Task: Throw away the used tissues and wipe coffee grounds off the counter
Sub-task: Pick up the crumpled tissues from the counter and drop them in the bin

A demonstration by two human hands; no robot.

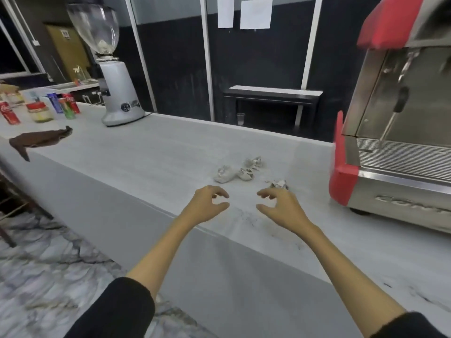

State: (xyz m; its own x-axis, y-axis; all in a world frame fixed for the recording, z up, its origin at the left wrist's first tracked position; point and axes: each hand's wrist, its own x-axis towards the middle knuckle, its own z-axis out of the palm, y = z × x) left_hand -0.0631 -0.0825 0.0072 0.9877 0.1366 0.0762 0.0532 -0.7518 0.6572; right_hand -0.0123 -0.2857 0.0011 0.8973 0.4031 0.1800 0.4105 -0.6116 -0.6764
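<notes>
White crumpled tissues (pixel 238 170) in a cluster, long axis left-to-right across counter (pixel 151 152)

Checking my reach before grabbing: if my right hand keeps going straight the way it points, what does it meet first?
Probably the crumpled tissue just beyond the right hand; depth is unclear from this view.

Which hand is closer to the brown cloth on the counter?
Left. The left hand hovers over the counter's front edge, with the brown cloth far off on its left side. The right hand is beyond the left hand, farther from the cloth.
</notes>
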